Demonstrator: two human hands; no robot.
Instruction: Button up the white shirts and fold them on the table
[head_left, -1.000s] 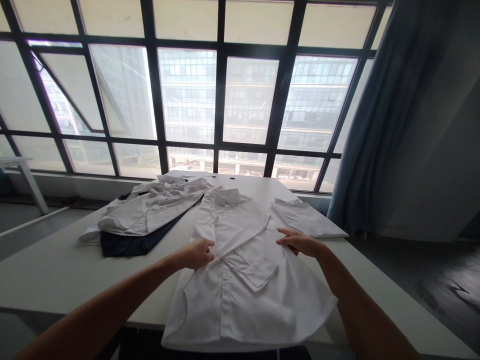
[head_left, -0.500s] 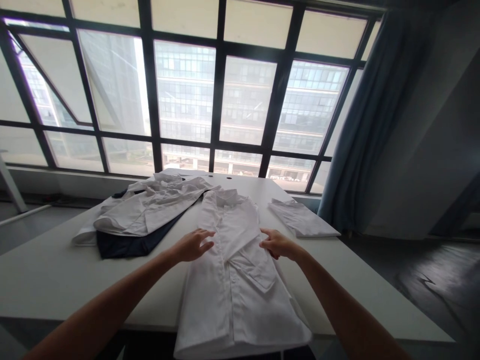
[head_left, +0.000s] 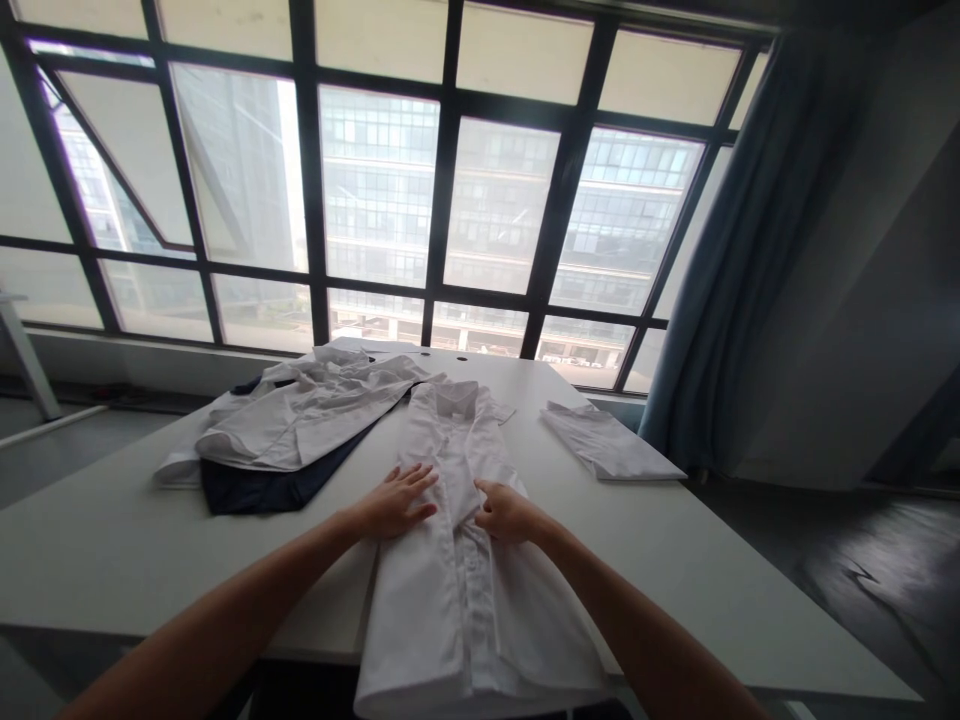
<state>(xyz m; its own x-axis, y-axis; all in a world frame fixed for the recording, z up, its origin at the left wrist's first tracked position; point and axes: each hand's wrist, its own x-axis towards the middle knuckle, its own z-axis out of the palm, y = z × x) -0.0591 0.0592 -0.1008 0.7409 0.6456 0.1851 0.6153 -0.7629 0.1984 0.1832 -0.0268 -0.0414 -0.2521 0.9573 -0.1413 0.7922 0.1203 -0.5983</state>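
Observation:
A white button-up shirt (head_left: 420,610) lies lengthwise before me, its collar (head_left: 456,400) at the far end and its hem over the table's front edge. My left hand (head_left: 401,502) rests flat on the left half of the shirt front, fingers spread. Across the button placket from it, my right hand (head_left: 510,512) is closed with the thumb and index finger at a fold of the shirt. What its curled fingers grip is partly hidden. The shirt's right side is turned inward there.
On the white table (head_left: 247,570), a heap of white shirts (head_left: 300,420) lies at the left over dark navy cloth (head_left: 262,488). A folded white shirt (head_left: 611,440) lies at the right. Behind stand windows and a blue curtain (head_left: 720,300).
My right hand has moved left from the shirt's right side toward the placket, and the fabric there has folded inward with it. My left hand has settled flat on the shirt.

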